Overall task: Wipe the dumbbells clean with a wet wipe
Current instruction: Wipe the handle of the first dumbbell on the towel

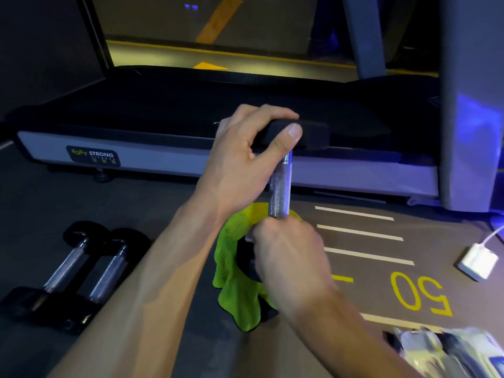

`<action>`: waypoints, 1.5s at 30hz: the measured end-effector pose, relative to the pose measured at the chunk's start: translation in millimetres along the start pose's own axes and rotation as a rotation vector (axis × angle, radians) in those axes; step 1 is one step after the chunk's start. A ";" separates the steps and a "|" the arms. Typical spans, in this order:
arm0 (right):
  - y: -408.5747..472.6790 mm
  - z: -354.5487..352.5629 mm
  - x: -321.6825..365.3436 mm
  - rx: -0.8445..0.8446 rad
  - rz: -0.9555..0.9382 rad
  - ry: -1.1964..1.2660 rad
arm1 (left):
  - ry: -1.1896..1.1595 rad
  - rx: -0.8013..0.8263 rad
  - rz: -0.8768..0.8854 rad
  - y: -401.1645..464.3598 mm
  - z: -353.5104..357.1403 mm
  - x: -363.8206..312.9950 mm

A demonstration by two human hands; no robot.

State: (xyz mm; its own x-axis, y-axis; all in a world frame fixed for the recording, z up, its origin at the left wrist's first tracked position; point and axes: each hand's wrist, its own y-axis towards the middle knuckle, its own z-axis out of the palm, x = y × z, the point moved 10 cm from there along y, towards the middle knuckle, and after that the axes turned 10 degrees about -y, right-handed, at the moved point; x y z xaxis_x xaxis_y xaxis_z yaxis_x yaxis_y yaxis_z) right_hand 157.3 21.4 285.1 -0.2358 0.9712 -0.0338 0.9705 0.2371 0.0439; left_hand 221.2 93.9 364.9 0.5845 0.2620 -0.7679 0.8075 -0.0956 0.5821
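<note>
A dumbbell with a knurled steel handle (280, 186) stands on end at the centre. My left hand (245, 156) grips its black top head (308, 135), thumb in front. My right hand (286, 249) wraps a green cloth (234, 290) around the lower end of the handle, over the black bottom head. The cloth hangs down to the floor. Two more dumbbells (68, 271) lie side by side on the floor at the lower left.
A treadmill (163, 159) with a grey side rail runs across behind the dumbbell. A white charger block (478, 261) with a cable lies at the right. A shiny packet (447, 350) sits at the bottom right. Yellow "50" and white lines mark the floor.
</note>
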 end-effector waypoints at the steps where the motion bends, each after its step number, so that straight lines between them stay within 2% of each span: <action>1: 3.2 0.7 5.0 0.026 0.004 -0.003 | -0.001 0.003 0.002 -0.3 0.9 -0.9; 5: 2.3 5.1 0.7 0.000 -0.018 0.051 | 0.017 0.008 0.011 -2.4 1.2 -3.2; 9: -14.1 5.4 -51.4 -0.048 -0.001 0.326 | 0.014 -0.017 -0.016 -4.7 -7.6 2.1; 11: -22.6 -15.0 -83.0 -0.207 0.034 0.566 | 0.015 -0.011 -0.023 -4.7 -10.7 6.7; 13: -34.4 -46.1 -103.8 -0.511 0.040 0.736 | 0.023 -0.005 -0.019 -2.7 -12.0 8.7; 15: -37.1 -62.3 -93.4 -0.701 -0.021 0.588 | 0.011 0.000 -0.047 0.3 -11.1 11.7; 16: -34.0 -60.1 -78.7 -0.723 -0.073 0.453 | 0.000 0.007 -0.069 1.4 -9.8 13.6; 19: -19.3 -28.1 -43.5 -0.574 -0.211 0.184 | 0.002 0.037 -0.092 3.2 -5.0 14.5; 26: -1.5 -0.3 -26.3 -0.287 -0.260 0.219 | -0.076 -0.027 -0.057 4.1 -12.9 18.2; 28: 8.5 -17.7 -25.8 -0.364 -0.243 0.214 | -0.105 -0.031 -0.069 4.8 -15.6 20.4; 31: 18.4 -50.6 -37.7 -0.592 -0.165 0.233 | -0.112 -0.007 -0.085 5.9 -15.9 20.9; 37: -10.3 -12.9 -28.6 -0.542 -0.258 0.191 | -0.117 -0.004 -0.031 6.7 -13.9 11.2; 42: 7.9 -57.1 -47.7 -0.769 -0.156 0.252 | -0.120 0.019 -0.052 7.0 -9.0 11.2; 45: 2.2 -48.8 -40.4 -0.741 -0.187 0.191 | -0.114 0.009 -0.051 6.9 -10.0 11.0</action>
State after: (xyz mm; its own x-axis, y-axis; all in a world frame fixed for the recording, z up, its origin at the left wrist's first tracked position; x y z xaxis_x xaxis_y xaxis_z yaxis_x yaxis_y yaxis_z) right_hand 166.4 -16.2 335.2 -0.4611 0.8851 0.0627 0.6430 0.2846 0.7110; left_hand 232.4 105.8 363.2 0.5476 0.1564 -0.8220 0.8367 -0.0933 0.5397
